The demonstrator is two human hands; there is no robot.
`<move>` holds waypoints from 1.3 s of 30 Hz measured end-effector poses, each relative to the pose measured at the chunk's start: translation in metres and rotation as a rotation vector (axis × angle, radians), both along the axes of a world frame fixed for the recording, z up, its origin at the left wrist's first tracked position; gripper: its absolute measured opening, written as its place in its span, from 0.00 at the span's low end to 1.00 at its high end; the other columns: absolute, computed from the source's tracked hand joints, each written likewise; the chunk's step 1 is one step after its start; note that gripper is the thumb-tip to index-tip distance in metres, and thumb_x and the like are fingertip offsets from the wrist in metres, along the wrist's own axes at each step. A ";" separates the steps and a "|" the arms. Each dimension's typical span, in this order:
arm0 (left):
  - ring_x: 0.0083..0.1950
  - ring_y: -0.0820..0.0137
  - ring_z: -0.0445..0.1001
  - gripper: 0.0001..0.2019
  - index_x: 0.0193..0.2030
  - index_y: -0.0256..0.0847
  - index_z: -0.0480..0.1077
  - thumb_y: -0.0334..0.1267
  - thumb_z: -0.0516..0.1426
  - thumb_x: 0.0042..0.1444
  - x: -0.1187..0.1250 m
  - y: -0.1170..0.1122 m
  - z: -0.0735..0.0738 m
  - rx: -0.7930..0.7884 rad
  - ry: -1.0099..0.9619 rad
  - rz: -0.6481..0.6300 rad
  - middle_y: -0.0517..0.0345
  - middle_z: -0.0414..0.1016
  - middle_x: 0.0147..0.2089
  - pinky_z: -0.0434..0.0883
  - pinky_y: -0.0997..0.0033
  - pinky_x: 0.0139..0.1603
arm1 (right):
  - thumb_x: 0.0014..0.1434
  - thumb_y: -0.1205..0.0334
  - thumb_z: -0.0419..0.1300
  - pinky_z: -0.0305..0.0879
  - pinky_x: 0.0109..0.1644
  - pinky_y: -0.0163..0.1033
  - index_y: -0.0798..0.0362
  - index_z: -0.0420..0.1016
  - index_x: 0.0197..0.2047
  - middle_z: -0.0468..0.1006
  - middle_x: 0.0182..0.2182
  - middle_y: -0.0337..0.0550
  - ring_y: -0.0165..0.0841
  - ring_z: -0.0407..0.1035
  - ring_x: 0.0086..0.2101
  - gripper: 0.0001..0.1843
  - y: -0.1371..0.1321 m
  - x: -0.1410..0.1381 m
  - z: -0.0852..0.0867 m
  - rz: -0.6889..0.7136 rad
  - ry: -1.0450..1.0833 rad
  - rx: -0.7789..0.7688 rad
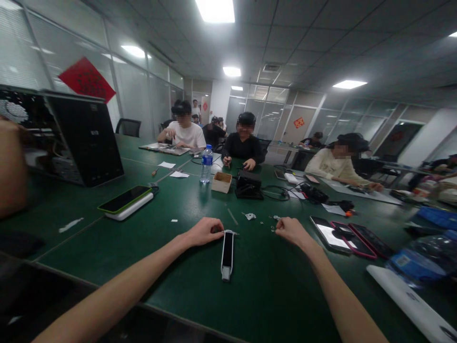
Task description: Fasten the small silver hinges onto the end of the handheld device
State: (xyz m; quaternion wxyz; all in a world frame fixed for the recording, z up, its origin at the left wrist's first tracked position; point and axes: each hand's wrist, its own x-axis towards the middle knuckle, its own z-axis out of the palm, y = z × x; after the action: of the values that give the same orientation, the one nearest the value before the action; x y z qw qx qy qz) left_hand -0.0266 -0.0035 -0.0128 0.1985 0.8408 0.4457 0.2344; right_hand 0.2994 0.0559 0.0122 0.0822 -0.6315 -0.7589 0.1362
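My left hand (204,231) rests on the green table (171,247), its fingers curled in a pinch at the far end of a long black and white device (227,254) that lies flat towards me. My right hand (291,230) is closed too, fingertips pinched just beside several tiny screws (273,227); what it holds is too small to make out. A small white part (250,216) lies just beyond, between the two hands.
A phone on a white power bank (125,202) lies to the left, an open computer case (76,136) behind it. Three phones (344,236) lie to the right. A water bottle (206,164), a cardboard box (222,182) and a black device (248,185) stand ahead. Other people sit across the table.
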 end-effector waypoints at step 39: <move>0.31 0.71 0.70 0.12 0.39 0.37 0.73 0.45 0.55 0.59 0.001 0.003 -0.002 0.026 0.011 -0.017 0.58 0.74 0.33 0.66 0.75 0.32 | 0.55 0.56 0.62 0.66 0.46 0.41 0.53 0.71 0.47 0.76 0.40 0.45 0.35 0.70 0.41 0.17 -0.037 -0.091 -0.042 0.534 0.410 0.311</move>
State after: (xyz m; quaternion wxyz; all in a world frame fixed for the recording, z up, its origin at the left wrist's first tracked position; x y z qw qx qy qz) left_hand -0.0259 -0.0007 -0.0152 0.1869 0.8482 0.4367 0.2342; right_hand 0.2087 0.0190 -0.0294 0.2891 -0.3508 -0.8763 0.1596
